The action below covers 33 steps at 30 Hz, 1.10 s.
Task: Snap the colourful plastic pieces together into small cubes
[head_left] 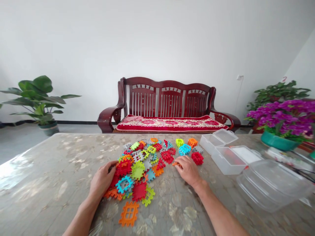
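A heap of colourful plastic interlocking building tiles (137, 170) with notched edges lies mid-table, some square, some triangular. My left hand (102, 178) rests at the heap's left edge, fingers curled against red and orange tiles; what lies between its fingertips is hidden. Between the fingers of my right hand (188, 168) is a small orange tile (176, 164), held low over the table right of the heap. Beyond that hand sit small sorted stacks: lime (179, 142), orange (192, 142), blue (184, 149), grey (198, 149) and red (197, 158). A loose orange window tile (129, 213) lies nearest me.
Clear plastic boxes (227, 162) with lids stand on the right of the table (61, 180). A transparent container (273, 183) lies nearer me. Purple flowers (283, 116) in a green pot stand at the far right. Behind the table is a wooden bench (169, 98).
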Each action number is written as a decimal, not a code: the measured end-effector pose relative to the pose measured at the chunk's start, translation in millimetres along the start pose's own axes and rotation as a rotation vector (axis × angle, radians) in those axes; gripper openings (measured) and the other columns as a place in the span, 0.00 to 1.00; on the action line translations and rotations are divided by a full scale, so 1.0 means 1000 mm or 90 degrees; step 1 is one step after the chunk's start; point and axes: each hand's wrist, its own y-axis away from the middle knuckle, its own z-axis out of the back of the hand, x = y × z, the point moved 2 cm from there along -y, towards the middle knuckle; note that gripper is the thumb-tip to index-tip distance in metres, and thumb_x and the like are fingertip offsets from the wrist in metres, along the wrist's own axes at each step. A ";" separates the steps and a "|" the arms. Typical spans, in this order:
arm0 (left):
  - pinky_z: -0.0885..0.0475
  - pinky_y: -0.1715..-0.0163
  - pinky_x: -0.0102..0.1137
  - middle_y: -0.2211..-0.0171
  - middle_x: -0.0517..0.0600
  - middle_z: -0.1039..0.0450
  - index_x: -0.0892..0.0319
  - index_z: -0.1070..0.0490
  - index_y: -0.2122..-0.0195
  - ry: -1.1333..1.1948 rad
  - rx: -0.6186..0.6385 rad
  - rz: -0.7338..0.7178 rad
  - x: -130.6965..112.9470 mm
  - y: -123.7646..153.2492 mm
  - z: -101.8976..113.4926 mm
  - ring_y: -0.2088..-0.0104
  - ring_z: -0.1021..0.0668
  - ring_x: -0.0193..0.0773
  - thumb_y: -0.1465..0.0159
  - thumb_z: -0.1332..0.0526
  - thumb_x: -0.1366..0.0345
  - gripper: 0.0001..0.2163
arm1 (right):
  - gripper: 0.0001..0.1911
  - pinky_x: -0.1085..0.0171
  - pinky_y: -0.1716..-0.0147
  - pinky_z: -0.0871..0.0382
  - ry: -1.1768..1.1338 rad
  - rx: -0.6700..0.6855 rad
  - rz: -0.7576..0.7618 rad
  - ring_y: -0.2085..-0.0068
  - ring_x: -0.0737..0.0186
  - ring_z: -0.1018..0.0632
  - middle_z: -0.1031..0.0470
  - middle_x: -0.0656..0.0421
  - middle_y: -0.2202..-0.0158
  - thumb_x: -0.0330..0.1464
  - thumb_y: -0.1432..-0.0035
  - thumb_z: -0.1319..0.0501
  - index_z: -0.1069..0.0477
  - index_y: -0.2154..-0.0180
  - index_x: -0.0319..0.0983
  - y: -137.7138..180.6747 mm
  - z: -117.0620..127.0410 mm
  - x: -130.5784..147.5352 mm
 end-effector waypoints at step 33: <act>0.32 0.52 0.32 0.55 0.49 0.22 0.55 0.27 0.54 0.056 -0.014 -0.007 -0.010 0.007 0.004 0.54 0.23 0.39 0.38 0.50 0.61 0.16 | 0.28 0.45 0.36 0.60 -0.112 0.165 0.477 0.34 0.51 0.49 0.44 0.59 0.35 0.54 0.43 0.46 0.34 0.45 0.49 0.017 -0.021 0.168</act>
